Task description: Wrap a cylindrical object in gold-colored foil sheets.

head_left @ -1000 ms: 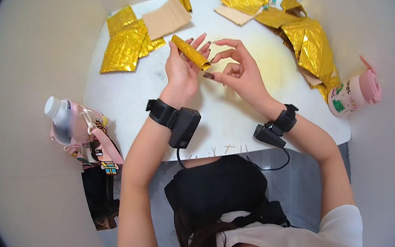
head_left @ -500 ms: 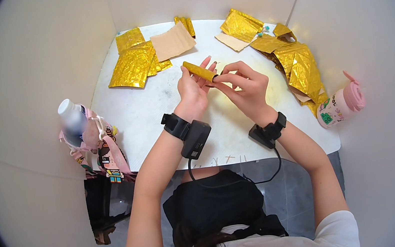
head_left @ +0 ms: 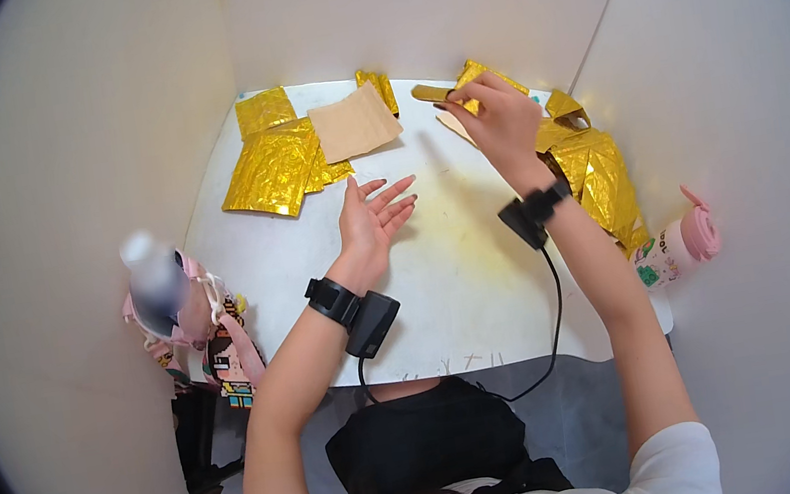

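Far left, off the white tabletop [head_left: 442, 291]: a clear plastic bottle [head_left: 154, 281] w/ a pink cartoon-printed pouch hanging below it, not in play.

Back-left of tabletop: stack of flat, crinkled gold foil sheets [head_left: 274, 163], w/ a tan cardboard square [head_left: 353, 123] lying partly over its right edge.

Left hand [head_left: 367, 226]: flat, palm down, fingers spread & empty, resting on or just over the bare middle of the tabletop, near the foil stack but not touching it. Black wrist-worn unit behind it.

Right hand [head_left: 498, 116]: reached to the back-right; its grip is pinched on a small folded gold foil strip [head_left: 439, 92], which sticks out to the left of the fingers, just over the near end of the heap of folded gold foil pieces [head_left: 596, 168] along the right edge. Can't tell if the strip already touches the heap.

Far right, at the tabletop edge: pink-capped drink bottle [head_left: 678, 248].

Judgement: step in hand looks like setting 1 finished folded piece down w/ the others. Next move would call for loosening the pinch once the strip is over the heap, then the free left hand taking 1 fresh sheet off the stack.
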### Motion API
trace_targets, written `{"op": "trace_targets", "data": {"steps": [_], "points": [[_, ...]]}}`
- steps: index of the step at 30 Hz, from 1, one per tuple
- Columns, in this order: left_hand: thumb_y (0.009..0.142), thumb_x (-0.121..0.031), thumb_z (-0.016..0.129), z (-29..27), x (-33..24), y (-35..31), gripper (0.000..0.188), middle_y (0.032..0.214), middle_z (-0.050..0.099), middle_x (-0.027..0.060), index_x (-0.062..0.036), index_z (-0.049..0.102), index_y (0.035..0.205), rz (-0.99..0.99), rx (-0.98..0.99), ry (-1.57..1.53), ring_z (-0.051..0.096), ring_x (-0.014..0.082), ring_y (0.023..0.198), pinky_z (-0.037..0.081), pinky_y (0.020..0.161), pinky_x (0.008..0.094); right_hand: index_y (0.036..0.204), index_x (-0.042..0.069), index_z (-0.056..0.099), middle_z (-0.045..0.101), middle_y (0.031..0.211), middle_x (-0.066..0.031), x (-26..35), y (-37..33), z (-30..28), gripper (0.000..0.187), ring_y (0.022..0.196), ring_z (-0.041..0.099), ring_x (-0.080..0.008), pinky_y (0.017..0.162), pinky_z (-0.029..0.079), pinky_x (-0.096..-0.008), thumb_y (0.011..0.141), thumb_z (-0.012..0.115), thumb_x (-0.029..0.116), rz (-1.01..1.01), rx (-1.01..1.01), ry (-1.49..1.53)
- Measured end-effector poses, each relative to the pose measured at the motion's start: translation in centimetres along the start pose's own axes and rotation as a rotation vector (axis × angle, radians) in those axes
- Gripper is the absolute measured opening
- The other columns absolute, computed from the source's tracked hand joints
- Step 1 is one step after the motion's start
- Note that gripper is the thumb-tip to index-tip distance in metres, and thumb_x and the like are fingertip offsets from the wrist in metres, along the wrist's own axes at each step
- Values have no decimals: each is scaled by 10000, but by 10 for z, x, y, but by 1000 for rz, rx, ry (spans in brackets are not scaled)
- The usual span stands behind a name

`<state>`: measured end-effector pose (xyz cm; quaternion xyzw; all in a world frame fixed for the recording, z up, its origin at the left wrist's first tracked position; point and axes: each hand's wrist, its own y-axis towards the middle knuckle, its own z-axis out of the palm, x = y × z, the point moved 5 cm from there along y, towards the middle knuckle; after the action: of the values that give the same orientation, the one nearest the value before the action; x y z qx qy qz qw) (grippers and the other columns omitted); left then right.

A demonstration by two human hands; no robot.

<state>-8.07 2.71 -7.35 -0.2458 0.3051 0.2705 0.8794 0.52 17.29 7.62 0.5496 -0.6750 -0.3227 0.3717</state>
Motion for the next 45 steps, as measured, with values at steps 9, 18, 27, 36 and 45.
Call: {"op": "trace_targets", "data": {"steps": [9, 18, 27, 36, 45], "points": [[983, -547, 278, 16, 17, 10, 494, 683, 615, 104, -103, 491, 1015, 68, 288, 245, 565, 132, 528, 475, 539, 240, 807, 179, 746, 681, 763, -16, -66, -12, 119, 132, 684, 642, -217, 586, 462, -337, 733, 720, 286, 314, 283, -60], [988, -526, 284, 14, 15, 17, 478, 648, 599, 82, -101, 503, 992, 74, 289, 244, 551, 113, 516, 461, 518, 225, 800, 199, 765, 687, 676, -50, -68, -11, 142, 126, 634, 652, -213, 574, 487, -331, 736, 716, 295, 337, 434, -77], [994, -500, 289, 15, 16, 17, 459, 643, 594, 78, -97, 509, 1005, 64, 291, 255, 548, 106, 514, 458, 513, 218, 890, 156, 694, 703, 864, -103, -90, -19, 164, 173, 817, 665, -282, 711, 508, -393, 735, 615, 152, 478, 417, -20], [989, -513, 299, 8, 17, 18, 475, 656, 594, 82, -88, 510, 1005, 60, 306, 227, 547, 113, 518, 458, 523, 221, 1073, 93, 591, 674, 949, -165, -74, -13, 177, 292, 930, 628, -345, 804, 469, -427, 841, 533, 260, 466, 440, 99], [984, -547, 263, 12, 12, 17, 516, 661, 587, 93, -94, 506, 1027, 99, 285, 234, 547, 127, 525, 451, 525, 229, 1134, 50, 564, 682, 885, -121, -63, -19, 181, 439, 851, 648, -307, 767, 488, -389, 818, 615, 350, 432, 566, 161]]}}
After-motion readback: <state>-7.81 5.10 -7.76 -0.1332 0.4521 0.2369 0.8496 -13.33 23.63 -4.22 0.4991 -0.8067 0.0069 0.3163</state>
